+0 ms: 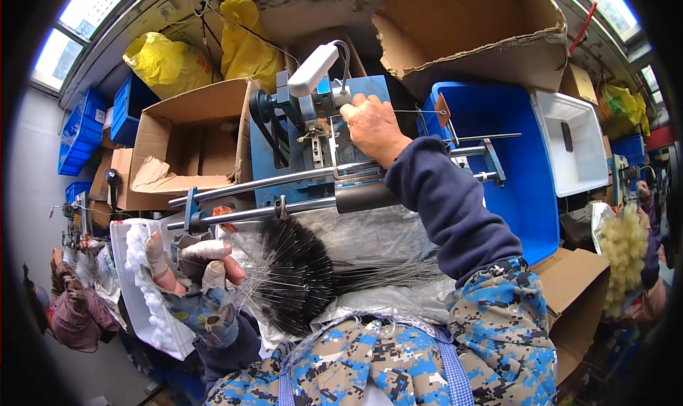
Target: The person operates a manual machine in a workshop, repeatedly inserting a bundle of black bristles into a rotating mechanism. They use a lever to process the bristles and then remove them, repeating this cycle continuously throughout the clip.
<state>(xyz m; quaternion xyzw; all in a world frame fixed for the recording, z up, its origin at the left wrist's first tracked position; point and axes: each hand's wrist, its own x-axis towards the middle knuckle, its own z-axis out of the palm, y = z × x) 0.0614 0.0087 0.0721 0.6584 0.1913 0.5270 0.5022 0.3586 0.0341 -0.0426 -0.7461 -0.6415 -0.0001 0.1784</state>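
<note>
My left hand [203,264], its fingers wrapped in pale tape, hovers palm up above a white bin [178,342] of white fluffy tufts [146,292]. Its fingers are bent but apart, with nothing visible between them. Close to its fingertips are the wire ends of a bundle of black-bristled wire brushes [295,278] on my lap. My right hand [373,128] is closed over the carriage of a blue bench machine [306,185]; whatever its fingers grip is hidden under it. A thin wire rod [420,111] with a looped end sticks out to the right of this hand.
Two steel rails [263,192] cross in front of the machine. A cardboard box [192,139] stands left, a deep blue bin [523,185] and a white tub [573,146] right. Yellow bags [249,43] lie behind. Other people work at both sides, one near pale yellow brushes [622,256].
</note>
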